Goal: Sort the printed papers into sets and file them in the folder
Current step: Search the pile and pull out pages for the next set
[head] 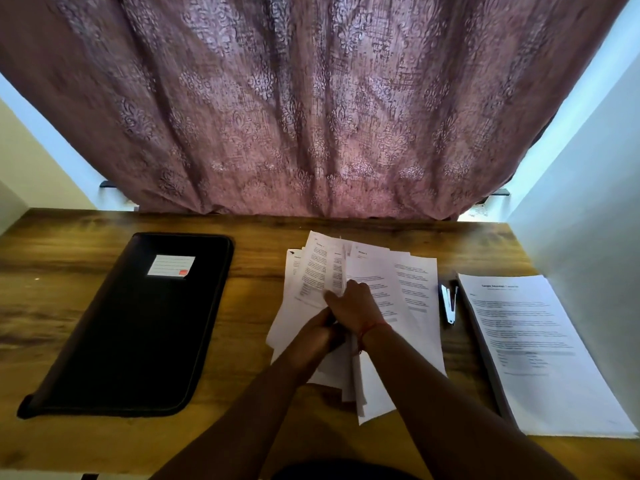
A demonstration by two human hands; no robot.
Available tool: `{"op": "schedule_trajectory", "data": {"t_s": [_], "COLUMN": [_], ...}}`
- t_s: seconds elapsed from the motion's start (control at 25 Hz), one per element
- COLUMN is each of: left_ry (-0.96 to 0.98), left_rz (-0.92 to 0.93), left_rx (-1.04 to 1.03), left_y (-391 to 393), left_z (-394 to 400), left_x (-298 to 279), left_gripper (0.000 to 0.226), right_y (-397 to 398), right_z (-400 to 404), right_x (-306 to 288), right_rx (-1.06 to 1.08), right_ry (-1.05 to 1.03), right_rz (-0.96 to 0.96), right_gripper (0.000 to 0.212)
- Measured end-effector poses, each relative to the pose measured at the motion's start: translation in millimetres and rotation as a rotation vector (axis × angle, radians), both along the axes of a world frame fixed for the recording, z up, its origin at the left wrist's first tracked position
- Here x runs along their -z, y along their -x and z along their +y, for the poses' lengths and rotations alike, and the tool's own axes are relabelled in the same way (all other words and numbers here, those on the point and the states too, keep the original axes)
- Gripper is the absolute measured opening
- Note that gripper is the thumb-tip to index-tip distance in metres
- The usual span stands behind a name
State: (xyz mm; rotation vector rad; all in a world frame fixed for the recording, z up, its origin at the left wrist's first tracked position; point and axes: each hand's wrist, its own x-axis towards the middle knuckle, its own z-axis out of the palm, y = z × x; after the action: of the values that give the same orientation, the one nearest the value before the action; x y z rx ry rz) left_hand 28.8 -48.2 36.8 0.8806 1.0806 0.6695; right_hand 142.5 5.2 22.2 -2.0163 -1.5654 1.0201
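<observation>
head view, largest first: a mauve patterned curtain (311, 105) hangs across the back, its hem meeting the far edge of the wooden surface (69, 306). on the left half of that surface lies the black folder (138, 323), closed and flat, its long axis running from the near left corner to the far right, so it sits slanted. a pale label (171, 266) with ruled lines and a small red mark sits near its far end.

at the right edge a neat stack of printed sheets (540, 351) lies flat, long axis running from far to near and leaning outward to the right; its top page shows a bold heading and blocks of grey text too blurred to read. in the middle, between folder and stack, a loose fan of printed papers (388, 292) spreads unevenly, tops pointing away toward the curtain, white with dark lines of print, several sheets lifted and curled at the far left.

the left hand (322, 336) curls round the near edge of the fanned papers, holding them. the right hand (353, 306) crosses just above it, fingers pinching the raised sheets; a red thread (369, 332) circles that wrist. a small black and white stapler (449, 304) lies between the fan and the stack, long axis far to near.
</observation>
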Motion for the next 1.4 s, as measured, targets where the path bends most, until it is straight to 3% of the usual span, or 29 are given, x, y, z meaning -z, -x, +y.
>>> {"op": "schedule_trajectory", "data": {"t_s": [0.04, 0.12, 0.2, 0.24, 0.56, 0.76, 0.84, 0.92, 1.0, 1.08, 1.2, 1.32, 1.4], "left_ry": [-0.017, -0.127, -0.26, -0.3, -0.36, -0.29, -0.389, -0.522, -0.469, -0.428, -0.505, -0.639, -0.709], "left_rz": [0.051, 0.362, 0.706, 0.789, 0.856, 0.607, 0.722, 0.959, 1.099, 1.058, 0.896, 1.11, 1.152], "left_rx": [0.043, 0.097, 0.103, 0.099, 0.152, 0.286, 0.278, 0.227, 0.209, 0.174, 0.012, 0.004, 0.041], "left_y": [-3, -9, -13, -15, -29, -33, -32, -30, -31, -32, -31, -34, -37], "left_z": [2, 9, 15, 17, 23, 28, 28, 28, 25, 26, 29, 29, 27], "left_x": [0, 6, 16, 20, 40, 36, 45, 55, 54, 54, 53, 48, 42], "left_gripper": [0.021, 0.029, 0.032, 0.03, 0.028, 0.032, 0.029, 0.033, 0.049, 0.059, 0.053, 0.056, 0.063], "right_y": [-4, -24, -40, -45, -54, -58, -60, -60, -60, -61, -62, -62, -61], "right_z": [1, 2, -1, -2, 6, 11, 12, 12, 13, 14, 13, 11, 11], "right_x": [-3, 3, 11, 14, 27, 31, 31, 31, 30, 28, 27, 27, 25], "right_rx": [0.073, 0.239, 0.352, 0.387, 0.473, 0.5, 0.495, 0.486, 0.486, 0.478, 0.473, 0.476, 0.474], "right_ry": [0.003, -0.007, -0.027, -0.034, 0.034, 0.077, 0.081, 0.081, 0.082, 0.09, 0.099, 0.092, 0.093], "right_rz": [0.056, 0.098, 0.118, 0.131, 0.205, 0.217, 0.224, 0.189, 0.163, 0.137, 0.151, 0.169, 0.177], "right_gripper": [0.04, 0.022, 0.019, 0.019, 0.02, 0.022, 0.022, 0.021, 0.022, 0.023, 0.023, 0.023, 0.023]}}
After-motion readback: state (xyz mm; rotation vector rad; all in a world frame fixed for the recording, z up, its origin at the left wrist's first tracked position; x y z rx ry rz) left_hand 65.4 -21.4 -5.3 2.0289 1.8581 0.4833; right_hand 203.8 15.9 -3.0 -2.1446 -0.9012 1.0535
